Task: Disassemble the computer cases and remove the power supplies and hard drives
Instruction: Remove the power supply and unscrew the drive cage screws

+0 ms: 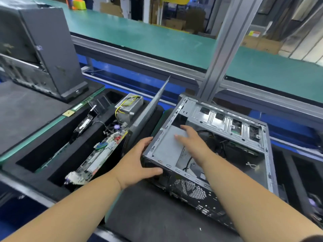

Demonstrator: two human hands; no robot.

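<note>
An open computer case [227, 123] lies on its side on the dark mat, side panel off, its perforated rear plate facing me. A grey power supply [166, 145] sits in its near left corner. My left hand [138, 163] grips the case's near left corner from outside, thumb on the rear face. My right hand [192, 142] reaches inside, its straight fingers resting flat on top of the power supply. Black cables [216, 145] lie in the case behind that hand.
Left of the case, black foam bins hold a removed power supply with yellow wires [129, 103], a hard drive [83, 124], circuit boards [97, 158] and a leaning grey side panel [150, 109]. A closed dark case [45, 49] stands far left. A metal post [225, 46] rises behind; a green conveyor [157, 37] runs beyond.
</note>
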